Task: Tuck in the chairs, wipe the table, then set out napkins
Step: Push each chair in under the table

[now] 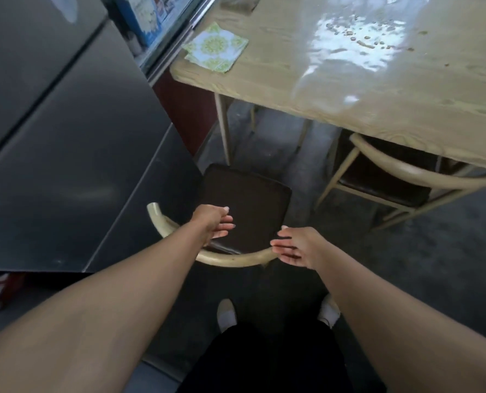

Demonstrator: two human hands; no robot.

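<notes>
Two open hands, left hand point(213, 224) and right hand point(292, 246), hover at the chair point(247, 205) back, gripping nothing, likely ready to push. It stands out from the surface point(264, 80). Napkins point(215, 46) wait on its corner.

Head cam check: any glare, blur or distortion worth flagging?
Head view: bright glare washes out the table around the crumbs; wide-angle stretch swells the forearms near the bottom edge; left hand and right hand slightly soft; napkins are legible.
</notes>
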